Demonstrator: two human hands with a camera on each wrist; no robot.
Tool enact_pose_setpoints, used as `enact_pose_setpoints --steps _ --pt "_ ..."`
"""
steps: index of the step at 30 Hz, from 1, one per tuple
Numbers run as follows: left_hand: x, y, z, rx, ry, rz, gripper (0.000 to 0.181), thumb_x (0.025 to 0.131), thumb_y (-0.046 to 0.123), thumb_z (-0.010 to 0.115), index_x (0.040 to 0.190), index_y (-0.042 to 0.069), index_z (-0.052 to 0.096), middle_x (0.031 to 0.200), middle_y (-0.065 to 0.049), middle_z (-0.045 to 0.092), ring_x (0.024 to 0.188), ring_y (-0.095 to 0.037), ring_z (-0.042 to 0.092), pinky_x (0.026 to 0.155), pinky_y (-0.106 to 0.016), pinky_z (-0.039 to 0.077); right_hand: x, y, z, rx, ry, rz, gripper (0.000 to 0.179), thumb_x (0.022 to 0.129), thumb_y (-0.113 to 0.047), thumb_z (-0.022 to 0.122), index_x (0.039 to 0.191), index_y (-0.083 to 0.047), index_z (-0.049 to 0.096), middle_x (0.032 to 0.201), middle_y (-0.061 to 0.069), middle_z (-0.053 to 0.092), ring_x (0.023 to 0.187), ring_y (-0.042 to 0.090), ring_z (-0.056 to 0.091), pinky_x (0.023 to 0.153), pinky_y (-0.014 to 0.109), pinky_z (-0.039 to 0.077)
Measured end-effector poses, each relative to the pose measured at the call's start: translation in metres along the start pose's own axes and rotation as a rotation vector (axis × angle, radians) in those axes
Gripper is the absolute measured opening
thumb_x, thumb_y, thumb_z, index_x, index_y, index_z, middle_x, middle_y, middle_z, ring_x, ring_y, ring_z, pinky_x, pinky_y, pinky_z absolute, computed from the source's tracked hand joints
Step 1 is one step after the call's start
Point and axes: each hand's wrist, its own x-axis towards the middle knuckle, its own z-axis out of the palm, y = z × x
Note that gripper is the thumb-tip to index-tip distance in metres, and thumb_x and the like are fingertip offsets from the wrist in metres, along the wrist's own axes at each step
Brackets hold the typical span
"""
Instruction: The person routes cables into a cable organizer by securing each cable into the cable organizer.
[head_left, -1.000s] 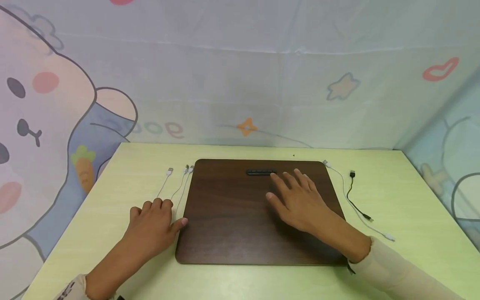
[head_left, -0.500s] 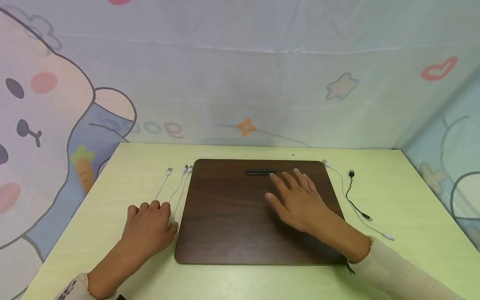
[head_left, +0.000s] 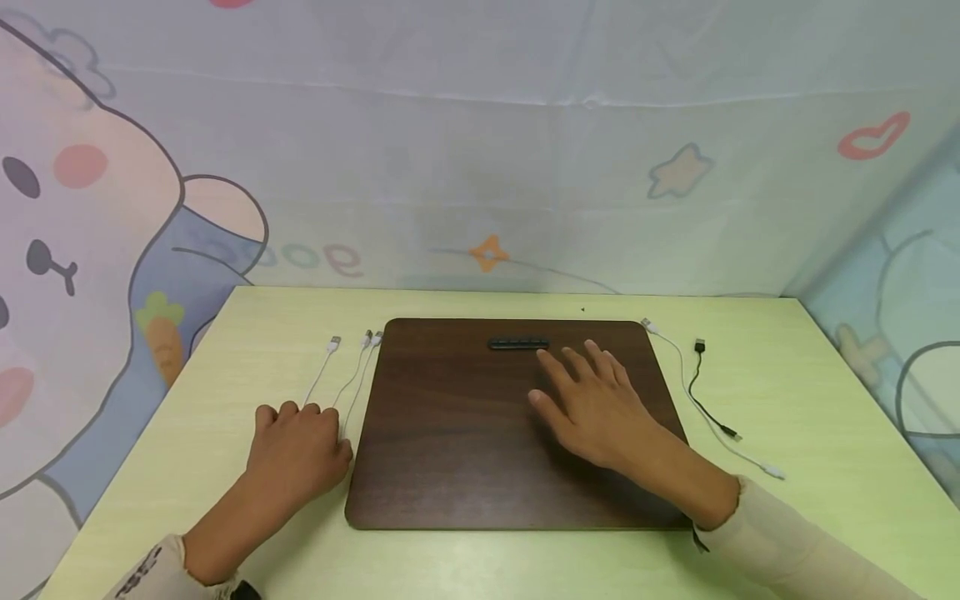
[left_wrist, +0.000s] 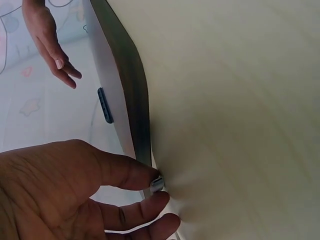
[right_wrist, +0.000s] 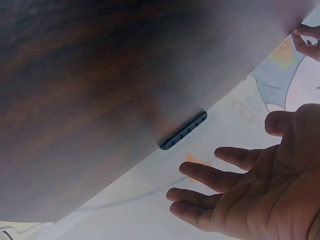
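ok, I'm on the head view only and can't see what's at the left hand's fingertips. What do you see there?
Observer: Left wrist view has it: the left hand pinches a small metal plug between thumb and a finger.
Operator: And the right hand, is it pressing on the brown board?
Observer: No. From the left wrist side there's a visible gap between its fingers and the board.
Operator: Can you see the side of the black strip?
Observer: Yes, in the right wrist view: a row of small dark notches runs along it.
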Motion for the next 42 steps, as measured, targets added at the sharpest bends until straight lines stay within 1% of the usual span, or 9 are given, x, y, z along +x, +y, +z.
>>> enact_pose_setpoints --steps 6,9,12,15,18,22,29,33,42 --pt "0.002 0.000 0.000 -0.016 -0.034 -0.012 0.032 0.099 0.014 0.064 0.069 0.014 0.053 0.069 -0.005 0.054 0.069 -0.027 0.051 0.086 -0.056 0.037 0.002 -0.003 0.000 -0.009 -0.005 -0.008 0.063 0.120 -0.048 0.046 0.172 -0.011 0.047 0.169 0.031 0.051 0.164 0.064 0.033 0.134 0.076 0.026" --pt "0.004 0.000 -0.001 -0.023 -0.073 -0.023 0.027 0.099 0.015 0.063 0.073 0.012 0.057 0.071 -0.005 0.059 0.068 -0.026 0.056 0.079 -0.053 0.043 0.003 -0.005 0.000 -0.009 -0.017 -0.008 0.064 0.120 -0.048 0.046 0.173 -0.012 0.046 0.170 0.031 0.050 0.165 0.064 0.032 0.134 0.076 0.026" --pt "0.005 0.001 -0.002 -0.046 -0.113 -0.044 0.023 0.100 0.016 0.062 0.077 0.011 0.059 0.074 -0.006 0.061 0.067 -0.025 0.059 0.066 -0.047 0.047 0.003 -0.007 0.001 -0.007 -0.026 -0.011 0.064 0.120 -0.048 0.045 0.173 -0.012 0.044 0.171 0.030 0.050 0.166 0.064 0.030 0.135 0.076 0.024" --pt "0.006 0.002 -0.003 -0.066 -0.134 -0.055 0.023 0.099 0.014 0.061 0.076 0.012 0.058 0.073 -0.006 0.060 0.064 -0.025 0.056 0.056 -0.043 0.044 0.004 -0.008 0.002 -0.004 -0.032 -0.017 0.065 0.120 -0.049 0.044 0.174 -0.012 0.044 0.171 0.030 0.049 0.166 0.063 0.030 0.135 0.076 0.024" --pt "0.007 0.003 -0.004 -0.072 -0.138 -0.056 0.025 0.098 0.011 0.059 0.073 0.012 0.056 0.069 -0.006 0.058 0.061 -0.024 0.052 0.052 -0.041 0.040 0.004 -0.009 0.003 -0.005 -0.032 -0.025 0.064 0.121 -0.049 0.044 0.174 -0.012 0.044 0.172 0.030 0.049 0.166 0.063 0.029 0.135 0.076 0.024" --pt "0.009 0.003 -0.004 -0.077 -0.152 -0.061 0.026 0.097 0.008 0.056 0.071 0.012 0.056 0.068 -0.006 0.058 0.061 -0.024 0.050 0.053 -0.041 0.039 0.005 -0.012 0.002 -0.011 -0.031 -0.038 0.064 0.121 -0.048 0.044 0.173 -0.012 0.044 0.172 0.030 0.049 0.166 0.064 0.030 0.135 0.076 0.024" --pt "0.010 0.003 -0.002 -0.096 -0.174 -0.088 0.024 0.101 0.010 0.054 0.078 0.011 0.060 0.077 -0.008 0.064 0.065 -0.028 0.058 0.057 -0.048 0.047 0.010 -0.019 0.004 -0.017 -0.050 -0.068 0.065 0.120 -0.048 0.045 0.174 -0.012 0.043 0.173 0.031 0.047 0.167 0.062 0.028 0.135 0.076 0.024" --pt "0.011 0.003 -0.002 -0.106 -0.171 -0.103 0.025 0.102 0.011 0.055 0.078 0.012 0.060 0.077 -0.008 0.064 0.066 -0.029 0.059 0.059 -0.050 0.049 0.015 -0.023 0.006 -0.027 -0.058 -0.090 0.066 0.120 -0.049 0.046 0.174 -0.012 0.043 0.174 0.032 0.045 0.168 0.062 0.027 0.135 0.076 0.024" --pt "0.012 0.002 -0.002 -0.122 -0.172 -0.124 0.028 0.101 0.012 0.055 0.074 0.013 0.058 0.073 -0.007 0.060 0.065 -0.028 0.057 0.059 -0.050 0.047 0.025 -0.036 0.005 -0.057 -0.129 -0.119 0.066 0.120 -0.051 0.047 0.175 -0.015 0.041 0.178 0.030 0.040 0.170 0.061 0.024 0.137 0.074 0.021"
